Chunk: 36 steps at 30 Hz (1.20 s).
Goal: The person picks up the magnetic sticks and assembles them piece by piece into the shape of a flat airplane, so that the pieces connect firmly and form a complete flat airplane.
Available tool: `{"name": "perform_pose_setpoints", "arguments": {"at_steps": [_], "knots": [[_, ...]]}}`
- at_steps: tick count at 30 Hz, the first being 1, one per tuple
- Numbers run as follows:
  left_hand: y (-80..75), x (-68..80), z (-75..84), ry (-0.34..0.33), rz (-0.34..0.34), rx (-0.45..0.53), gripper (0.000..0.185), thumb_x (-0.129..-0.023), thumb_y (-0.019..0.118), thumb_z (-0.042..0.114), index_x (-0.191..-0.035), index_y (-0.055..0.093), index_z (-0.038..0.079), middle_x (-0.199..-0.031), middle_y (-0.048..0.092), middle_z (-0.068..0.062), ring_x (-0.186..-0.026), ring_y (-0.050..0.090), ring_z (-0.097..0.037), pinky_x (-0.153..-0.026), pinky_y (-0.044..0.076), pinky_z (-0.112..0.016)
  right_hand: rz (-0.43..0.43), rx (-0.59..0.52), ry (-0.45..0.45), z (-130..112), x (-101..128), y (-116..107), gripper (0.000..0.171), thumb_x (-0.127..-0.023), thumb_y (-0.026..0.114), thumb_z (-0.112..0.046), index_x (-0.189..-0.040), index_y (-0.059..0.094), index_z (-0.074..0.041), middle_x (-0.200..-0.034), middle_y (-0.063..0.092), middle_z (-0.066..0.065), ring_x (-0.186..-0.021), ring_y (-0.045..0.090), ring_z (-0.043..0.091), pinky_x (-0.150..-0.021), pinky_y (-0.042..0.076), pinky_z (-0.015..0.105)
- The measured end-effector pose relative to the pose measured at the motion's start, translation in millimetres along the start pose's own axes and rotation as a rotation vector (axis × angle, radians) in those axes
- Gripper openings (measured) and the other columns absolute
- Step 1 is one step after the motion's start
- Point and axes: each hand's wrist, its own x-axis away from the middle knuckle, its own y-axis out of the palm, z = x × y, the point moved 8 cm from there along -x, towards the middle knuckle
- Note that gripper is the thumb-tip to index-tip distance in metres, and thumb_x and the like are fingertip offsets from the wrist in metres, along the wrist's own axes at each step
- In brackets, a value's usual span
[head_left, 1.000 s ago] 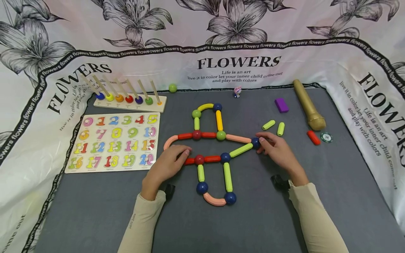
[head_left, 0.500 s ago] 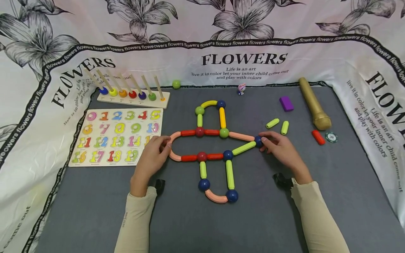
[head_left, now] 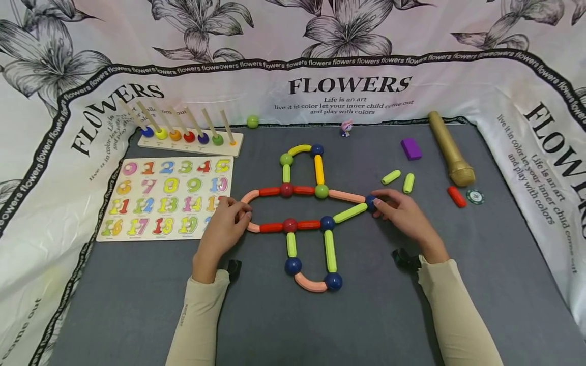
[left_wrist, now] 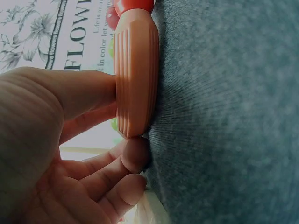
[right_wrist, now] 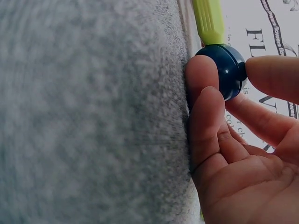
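Note:
A flat figure of toy magnetic rods and balls lies on the grey cloth. At its left end my left hand pinches a curved salmon rod, thumb on one face and fingers behind and below it. My right hand holds the dark blue ball at the right tip between thumb and fingers. A straight salmon rod and a lime rod meet at that ball. Red rods run along both sides. Two loops stick out, the upper with a yellow curved rod, the lower with a salmon curve.
A number board lies left, partly behind my left hand, with a peg stand beyond it. Toward the right are loose lime rods, a purple block, a gold microphone-shaped thing, a red rod and a chip.
My left hand has moved left, off the lower red rod to the figure's curved left end, which it now pinches. My right hand stays at the blue ball. The view shifted slightly.

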Motion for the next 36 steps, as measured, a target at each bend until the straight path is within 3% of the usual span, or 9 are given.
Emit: {"name": "perform_pose_setpoints", "arguments": {"at_steps": [9, 14, 17, 20, 25, 32, 36], "knots": [[-3.6, -1.9, -7.7, -0.027, -0.009, 0.029, 0.015, -0.105, 0.066, 0.007, -0.114, 0.072, -0.003, -0.115, 0.050, -0.023, -0.091, 0.052, -0.034, -0.079, 0.044, -0.045, 0.012, 0.013, -0.028, -16, -11, -4, 0.046, -0.114, 0.055, -0.029, -0.149, 0.057, 0.001, -0.124, 0.068, 0.024, -0.092, 0.072, 0.018, -0.078, 0.055, 0.029], [-4.6, -5.3, -7.6, -0.044, -0.023, 0.045, 0.016, -0.105, 0.067, 0.011, -0.111, 0.072, -0.003, -0.118, 0.050, -0.023, -0.097, 0.054, -0.035, -0.081, 0.045, -0.045, 0.110, 0.022, -0.121, -44, -19, -22, 0.044, -0.115, 0.052, -0.027, -0.143, 0.061, 0.005, -0.128, 0.068, 0.027, -0.082, 0.071, 0.016, -0.071, 0.055, 0.027], [-6.8, -8.1, -8.7, -0.075, -0.035, 0.045, 0.012, -0.104, 0.067, 0.012, -0.105, 0.070, 0.000, -0.118, 0.048, -0.023, -0.096, 0.055, -0.036, -0.080, 0.045, -0.045, 0.094, 0.003, -0.168, -63, -35, -20, 0.044, -0.115, 0.051, -0.028, -0.143, 0.061, 0.005, -0.133, 0.066, 0.026, -0.086, 0.071, 0.017, -0.073, 0.055, 0.026], [-6.7, -10.3, -10.0, -0.110, -0.066, 0.044, 0.010, -0.104, 0.067, 0.013, -0.101, 0.068, 0.003, -0.117, 0.047, -0.022, -0.094, 0.054, -0.035, -0.079, 0.043, -0.044, 0.034, -0.002, -0.189, -84, -54, -9, 0.044, -0.115, 0.051, -0.029, -0.144, 0.061, 0.004, -0.135, 0.065, 0.026, -0.094, 0.073, 0.025, -0.077, 0.056, 0.030], [-2.8, -12.4, -9.4, -0.153, -0.101, 0.031, 0.009, -0.103, 0.070, 0.016, -0.101, 0.066, 0.007, -0.109, 0.046, -0.017, -0.082, 0.052, -0.031, -0.074, 0.040, -0.041, -0.080, 0.016, -0.217, -120, -91, 22, 0.043, -0.115, 0.053, -0.028, -0.143, 0.061, 0.002, -0.135, 0.065, 0.025, -0.104, 0.070, 0.038, -0.088, 0.056, 0.046], [5.7, -13.6, 3.6, -0.081, -0.070, -0.140, 0.018, -0.098, 0.079, 0.017, -0.094, 0.063, 0.010, -0.090, 0.044, -0.012, -0.070, 0.044, -0.026, -0.065, 0.035, -0.038, -0.198, 0.045, -0.287, -171, -144, 73, 0.039, -0.114, 0.054, -0.024, -0.143, 0.062, 0.001, -0.139, 0.062, 0.025, -0.117, 0.065, 0.042, -0.098, 0.052, 0.052], [5.5, -13.5, 5.4, -0.072, -0.027, -0.159, 0.021, -0.096, 0.082, 0.016, -0.090, 0.062, 0.010, -0.086, 0.043, -0.011, -0.068, 0.043, -0.026, -0.064, 0.036, -0.039, -0.214, 0.072, -0.303, -191, -168, 95, 0.037, -0.113, 0.054, -0.022, -0.142, 0.064, -0.001, -0.139, 0.062, 0.021, -0.120, 0.062, 0.039, -0.099, 0.051, 0.053]]}}
